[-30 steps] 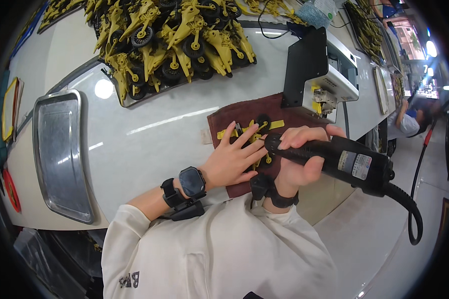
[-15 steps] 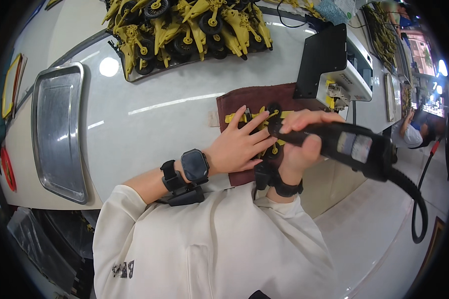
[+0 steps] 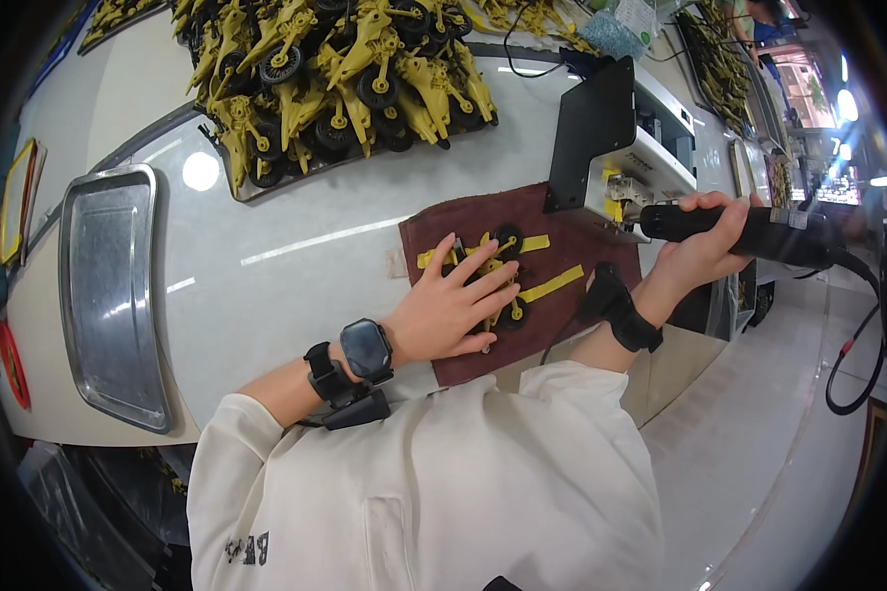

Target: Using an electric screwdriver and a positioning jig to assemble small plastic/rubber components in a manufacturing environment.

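Observation:
My left hand (image 3: 439, 310), fingers spread, rests on a yellow plastic toy frame with black wheels (image 3: 509, 242) that lies on a maroon cloth (image 3: 478, 366). The fingers cover much of the frame. My right hand (image 3: 705, 258) is closed round a black electric screwdriver (image 3: 784, 234), held nearly level. Its nose points left and reaches the front of a black and white box-shaped machine (image 3: 650, 165), probably a screw feeder, by a metal and yellow fitting. Whether the tip touches it I cannot tell. Yellow strips (image 3: 552, 284) cross the cloth.
A tray (image 3: 256, 195) heaped with yellow frames and black wheels stands at the far side. An oblong metal tray (image 3: 111, 295) lies at left. The screwdriver's black cable (image 3: 872, 330) loops down at right. More yellow parts (image 3: 715, 64) and a person (image 3: 759, 20) are at far right.
My right hand has carried the screwdriver rightward, off the toy frame and over to the machine's front. The left hand stays spread on the frame. The whole view has shifted slightly.

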`<state>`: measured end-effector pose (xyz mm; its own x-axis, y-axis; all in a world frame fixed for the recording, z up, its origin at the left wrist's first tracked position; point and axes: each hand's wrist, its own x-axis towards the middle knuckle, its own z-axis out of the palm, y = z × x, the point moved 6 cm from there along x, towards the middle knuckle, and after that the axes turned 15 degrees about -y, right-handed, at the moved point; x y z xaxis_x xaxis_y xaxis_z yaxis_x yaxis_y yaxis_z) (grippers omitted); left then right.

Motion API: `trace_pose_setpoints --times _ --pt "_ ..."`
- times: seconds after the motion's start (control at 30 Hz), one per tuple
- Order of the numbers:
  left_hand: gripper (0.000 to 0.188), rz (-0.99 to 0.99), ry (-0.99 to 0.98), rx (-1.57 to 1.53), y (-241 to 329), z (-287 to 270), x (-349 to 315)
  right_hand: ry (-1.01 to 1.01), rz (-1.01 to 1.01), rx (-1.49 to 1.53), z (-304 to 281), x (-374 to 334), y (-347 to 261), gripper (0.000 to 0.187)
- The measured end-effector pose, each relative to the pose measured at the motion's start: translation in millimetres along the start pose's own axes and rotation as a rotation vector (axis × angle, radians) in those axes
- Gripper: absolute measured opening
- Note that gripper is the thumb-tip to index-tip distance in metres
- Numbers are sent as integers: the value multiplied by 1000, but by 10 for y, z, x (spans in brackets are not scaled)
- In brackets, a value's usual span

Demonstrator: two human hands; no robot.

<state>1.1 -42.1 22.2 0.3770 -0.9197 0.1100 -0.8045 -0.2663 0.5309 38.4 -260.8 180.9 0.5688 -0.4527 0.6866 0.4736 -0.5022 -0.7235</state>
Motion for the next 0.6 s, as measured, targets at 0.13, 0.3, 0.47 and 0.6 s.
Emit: trace_pose_setpoints --times 0.13,0.3,0.47,0.6 --pt "60 8 0 2 0 1 32 -188 119 271 137 -429 -257 57" --pt "59 -2 14 23 4 -14 5 -219 65 392 493 -768 -250 68" --pt "60 -1 9 19 5 -19 -19 -258 100 319 619 -800 -140 58" --pt "67 7 -34 -34 11 7 19 -245 159 313 665 -818 52 53"
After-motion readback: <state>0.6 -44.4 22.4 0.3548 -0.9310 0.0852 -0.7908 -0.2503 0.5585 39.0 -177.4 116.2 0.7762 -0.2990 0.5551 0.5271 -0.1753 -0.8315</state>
